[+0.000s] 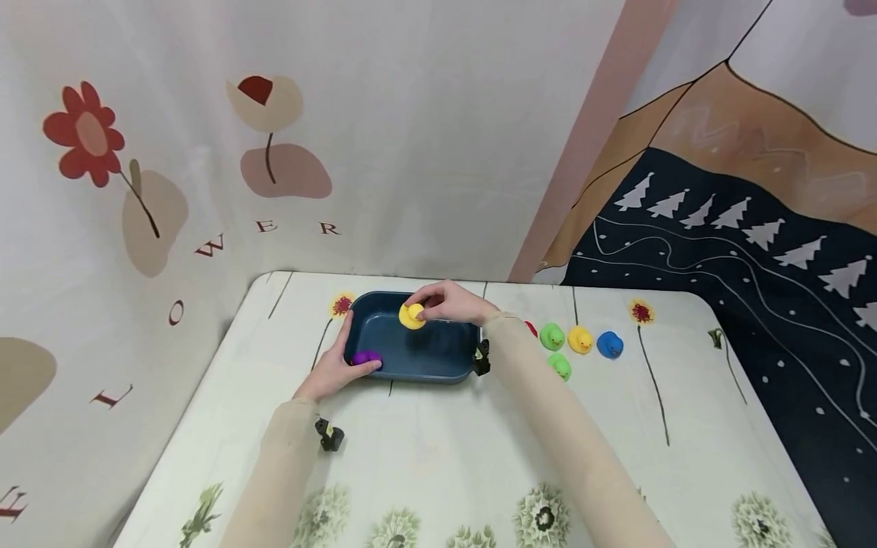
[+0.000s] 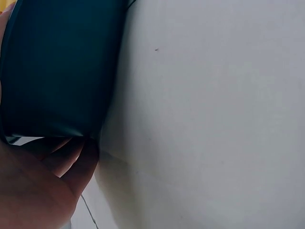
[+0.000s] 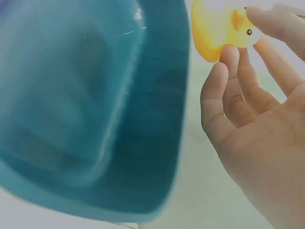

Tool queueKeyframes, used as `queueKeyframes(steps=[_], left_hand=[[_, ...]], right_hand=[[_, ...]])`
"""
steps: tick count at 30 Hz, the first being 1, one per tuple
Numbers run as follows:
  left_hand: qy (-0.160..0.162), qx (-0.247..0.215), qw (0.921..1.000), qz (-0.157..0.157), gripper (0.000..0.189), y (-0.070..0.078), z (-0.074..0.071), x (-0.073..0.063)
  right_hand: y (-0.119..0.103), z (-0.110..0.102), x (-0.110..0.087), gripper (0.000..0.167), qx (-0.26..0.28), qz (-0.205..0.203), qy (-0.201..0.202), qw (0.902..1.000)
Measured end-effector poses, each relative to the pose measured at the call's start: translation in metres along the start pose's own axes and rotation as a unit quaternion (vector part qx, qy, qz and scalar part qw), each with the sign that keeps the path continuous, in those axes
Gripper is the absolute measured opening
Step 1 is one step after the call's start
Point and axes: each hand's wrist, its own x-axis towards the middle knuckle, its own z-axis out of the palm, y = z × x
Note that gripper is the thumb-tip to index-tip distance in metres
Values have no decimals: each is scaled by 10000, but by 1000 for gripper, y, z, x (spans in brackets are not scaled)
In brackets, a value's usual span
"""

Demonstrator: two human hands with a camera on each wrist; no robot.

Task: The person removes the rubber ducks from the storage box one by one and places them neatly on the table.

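A dark blue rectangular basin [image 1: 438, 352] stands on the table. My left hand [image 1: 330, 374] grips its left end, with the thumb over the front rim and the fingers on the outer wall; the left wrist view shows those fingers [image 2: 78, 162] against the basin. Inside, partly behind the left thumb, lies a small purple object [image 1: 365, 356]. Above the basin my right hand [image 1: 457, 302] pinches a yellow rubber duck [image 1: 412, 317] between thumb and fingertips. The right wrist view shows the duck's eye and orange beak close up.
Right of the basin sit several rubber ducks: two green [image 1: 552, 336], one yellow [image 1: 580, 340], one blue [image 1: 610, 345], and a red thing [image 1: 530, 329] mostly hidden by the right sleeve. A flower-patterned cloth [image 1: 438, 449] covers the table. Printed curtains hang behind it.
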Motion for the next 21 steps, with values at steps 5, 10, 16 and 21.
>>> queueKeyframes(steps=[5, 10, 16, 21], left_hand=[[9, -8, 10000, 20, 111, 0, 1, 0], [11, 13, 10000, 61, 112, 1, 1, 0], [19, 30, 9999, 122, 113, -3, 1, 2], [33, 46, 9998, 181, 113, -4, 1, 2]], right_hand=[[-7, -9, -15, 31, -14, -101, 63, 9999], [-10, -15, -28, 31, 88, -93, 152, 9998], [-7, -20, -43, 32, 282, -93, 176, 9994], [-3, -21, -57, 31, 300, -23, 371, 9989]])
